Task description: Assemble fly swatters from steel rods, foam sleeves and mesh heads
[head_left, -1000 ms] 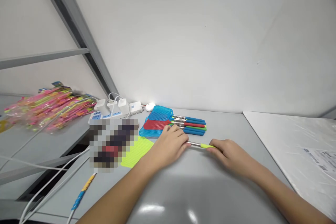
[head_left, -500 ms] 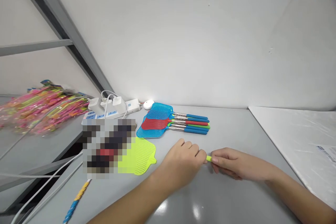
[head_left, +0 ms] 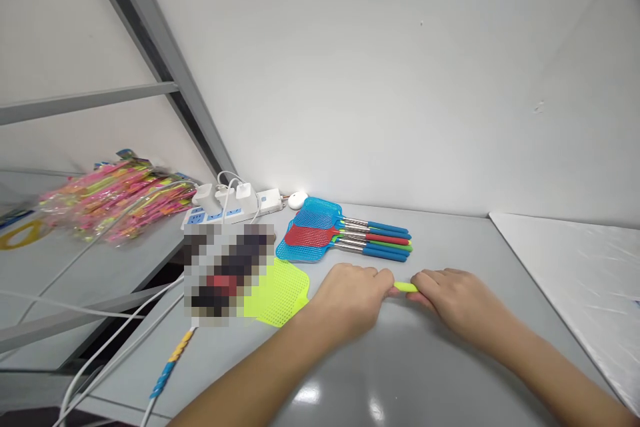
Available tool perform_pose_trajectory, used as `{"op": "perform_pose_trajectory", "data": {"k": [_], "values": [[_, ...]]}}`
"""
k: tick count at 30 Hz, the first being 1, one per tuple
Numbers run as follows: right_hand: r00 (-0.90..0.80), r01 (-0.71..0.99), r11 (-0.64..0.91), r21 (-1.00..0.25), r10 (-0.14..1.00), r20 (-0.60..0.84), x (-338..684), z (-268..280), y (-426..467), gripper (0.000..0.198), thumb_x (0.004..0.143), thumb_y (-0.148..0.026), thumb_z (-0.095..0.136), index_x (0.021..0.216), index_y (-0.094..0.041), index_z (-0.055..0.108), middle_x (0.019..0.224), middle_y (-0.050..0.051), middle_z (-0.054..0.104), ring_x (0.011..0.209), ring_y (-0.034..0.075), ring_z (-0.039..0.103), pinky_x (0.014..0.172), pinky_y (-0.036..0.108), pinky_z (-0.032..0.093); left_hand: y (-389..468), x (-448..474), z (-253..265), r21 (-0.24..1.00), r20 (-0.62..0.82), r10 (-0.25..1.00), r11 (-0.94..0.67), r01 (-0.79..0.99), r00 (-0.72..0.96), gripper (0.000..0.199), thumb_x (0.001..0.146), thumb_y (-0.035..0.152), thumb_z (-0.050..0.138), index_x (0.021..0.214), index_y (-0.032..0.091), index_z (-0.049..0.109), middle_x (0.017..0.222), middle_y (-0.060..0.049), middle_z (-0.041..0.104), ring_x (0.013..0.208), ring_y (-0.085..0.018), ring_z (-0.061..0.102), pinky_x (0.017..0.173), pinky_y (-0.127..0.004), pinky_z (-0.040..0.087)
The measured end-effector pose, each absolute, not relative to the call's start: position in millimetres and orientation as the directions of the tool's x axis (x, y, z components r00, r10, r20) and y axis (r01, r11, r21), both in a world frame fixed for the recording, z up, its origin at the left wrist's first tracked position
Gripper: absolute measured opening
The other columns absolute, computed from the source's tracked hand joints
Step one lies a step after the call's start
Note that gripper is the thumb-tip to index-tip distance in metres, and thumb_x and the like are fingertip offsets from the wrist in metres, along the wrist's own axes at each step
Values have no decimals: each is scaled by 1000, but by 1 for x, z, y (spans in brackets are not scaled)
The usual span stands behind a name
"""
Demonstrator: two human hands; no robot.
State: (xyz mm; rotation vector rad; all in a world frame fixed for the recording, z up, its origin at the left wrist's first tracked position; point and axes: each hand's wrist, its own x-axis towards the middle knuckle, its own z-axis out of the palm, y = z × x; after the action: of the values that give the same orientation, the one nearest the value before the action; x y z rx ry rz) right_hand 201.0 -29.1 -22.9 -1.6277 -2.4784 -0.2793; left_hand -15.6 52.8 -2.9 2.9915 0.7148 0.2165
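A yellow-green fly swatter [head_left: 286,292] lies across the table in my hands, its perforated head pointing left. My left hand [head_left: 350,300] is closed around it, hiding the shaft. To the right, my right hand [head_left: 453,293] grips the handle, back of the hand up and fingers wrapped round. A short stretch of green handle shows between both hands. Just beyond them sits a pile of fly swatters [head_left: 320,215], blue, red and green, with metal shafts and handles pointing right.
A blurred-out patch [head_left: 227,273] covers something beside the green head. Behind it stand a power strip [head_left: 233,215] with white plugs and a small white case [head_left: 298,200]. Bagged pink and yellow items [head_left: 130,200] lie at the left. A white wrapped sheet [head_left: 565,267] is at the right.
My right hand has turned over, so its back now faces up, and it still grips the handle. More green handle shows between my hands. The view has swung left.
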Motion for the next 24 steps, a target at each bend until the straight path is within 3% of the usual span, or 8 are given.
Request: {"op": "perform_pose_trajectory", "data": {"k": [5, 8, 11, 13, 16, 18, 21, 24], "values": [[-386, 918, 397, -9, 898, 213, 198, -17, -31, 30, 101, -34, 37, 74, -23, 45, 63, -1, 53, 51, 15, 43, 53, 29, 28, 47, -8, -11, 75, 120, 475, -880, 469, 872, 13, 96, 26, 43, 87, 22, 52, 70, 1, 61, 56, -17, 55, 50, -30, 26], [-316, 914, 329, -238, 944, 91, 193, -10, -39, 27, 101, -34, 34, 81, -23, 48, 69, 1, 57, 57, 17, 49, 55, 30, 31, 42, -4, -23, 24, 188, 416, -908, 419, 890, 5, 91, 18, 48, 88, 21, 51, 73, 0, 58, 60, -18, 53, 53, -31, 29], [-243, 807, 70, -586, 945, -221, 194, -1, -46, 29, 101, -42, 32, 85, -24, 48, 70, -1, 53, 59, 14, 46, 55, 27, 32, 37, -2, -30, -57, 297, 322, -934, 353, 899, 8, 87, 12, 48, 85, 19, 49, 75, -2, 54, 68, -19, 51, 58, -33, 30], [-317, 625, -185, -758, 828, -462, 200, 1, -45, 34, 99, -51, 34, 86, -23, 48, 68, -4, 46, 55, 11, 39, 51, 25, 31, 34, 0, -30, -93, 333, 243, -953, 288, 911, 9, 87, 11, 48, 83, 19, 49, 74, -3, 52, 69, -18, 48, 61, -34, 30], [-485, 330, -505, -798, 635, -602, 211, -2, -39, 39, 93, -59, 43, 83, -22, 45, 61, -8, 34, 47, 7, 25, 42, 22, 21, 32, 1, -27, -113, 360, 170, -968, 224, 917, 8, 88, 12, 47, 87, 19, 51, 75, -2, 52, 70, -18, 47, 71, -37, 33], [-520, 218, -595, -773, 600, -608, 214, -6, -34, 41, 90, -60, 48, 79, -22, 42, 57, -9, 28, 45, 6, 17, 40, 22, 12, 32, 0, -25, -126, 374, 173, -964, 235, 911, 10, 88, 11, 46, 88, 19, 52, 76, -1, 53, 70, -18, 47, 80, -40, 33], [-537, 198, -590, -783, 603, -590, 210, -6, -32, 43, 91, -61, 46, 76, -22, 40, 57, -9, 27, 46, 6, 16, 41, 22, 11, 37, -2, -24, -141, 345, 180, -960, 241, 921, 14, 84, 6, 47, 84, 20, 51, 74, -1, 54, 68, -17, 47, 77, -38, 31], [-433, 402, -329, -855, 754, -494, 199, 0, -36, 40, 97, -56, 37, 77, -21, 43, 63, -6, 35, 52, 8, 28, 47, 23, 23, 44, -7, -23, -111, 278, 172, -972, 209, 945, 15, 78, 6, 52, 83, 20, 51, 72, -1, 55, 63, -17, 47, 66, -34, 28]]}}
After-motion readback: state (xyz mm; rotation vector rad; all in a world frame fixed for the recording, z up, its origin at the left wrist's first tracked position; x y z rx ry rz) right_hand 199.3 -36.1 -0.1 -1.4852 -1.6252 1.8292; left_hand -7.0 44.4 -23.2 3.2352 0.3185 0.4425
